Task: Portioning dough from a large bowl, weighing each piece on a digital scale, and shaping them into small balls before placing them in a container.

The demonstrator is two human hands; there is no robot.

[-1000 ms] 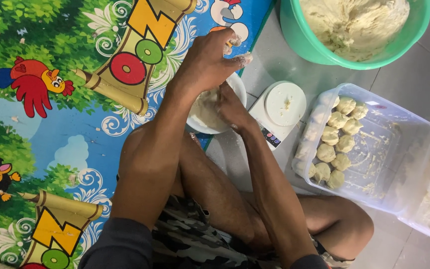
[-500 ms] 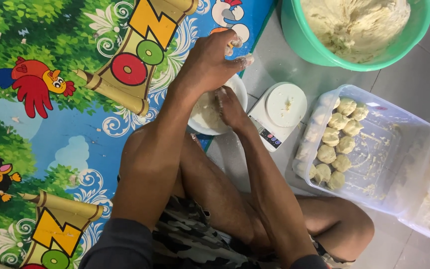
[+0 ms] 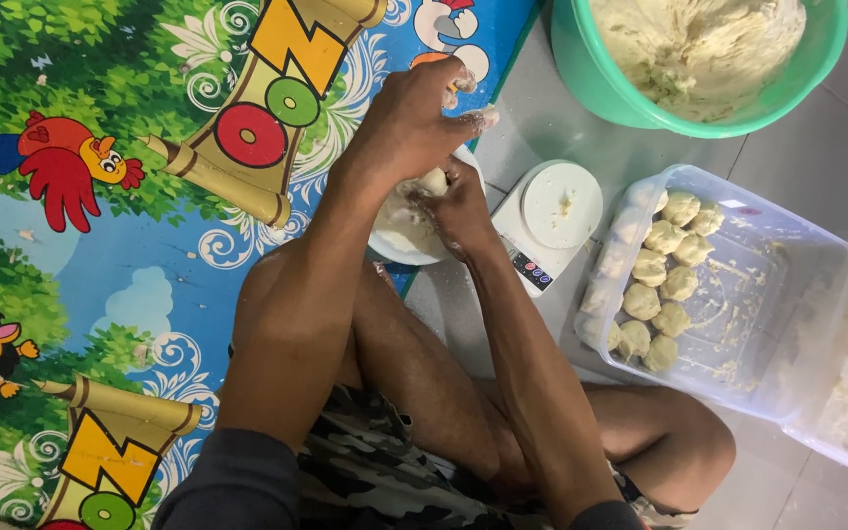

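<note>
A piece of pale dough (image 3: 433, 181) is pressed between my two hands above a white plate (image 3: 399, 242) on the floor. My left hand (image 3: 412, 123) lies on top of it, floury fingers spread toward the right. My right hand (image 3: 460, 206) cups the dough from below and the right side. Most of the dough piece is hidden by the hands.
A white kitchen scale (image 3: 548, 218) stands right of the plate. A clear plastic tub (image 3: 797, 294) holds several dough balls (image 3: 662, 277). A green bowl (image 3: 581, 69) of dough mass is at top right. A colourful play mat (image 3: 130, 196) covers the left floor. My crossed legs fill the bottom.
My hands have stayed over the plate, with the left hand shifting slightly over the dough as it is worked. Nothing else has moved.
</note>
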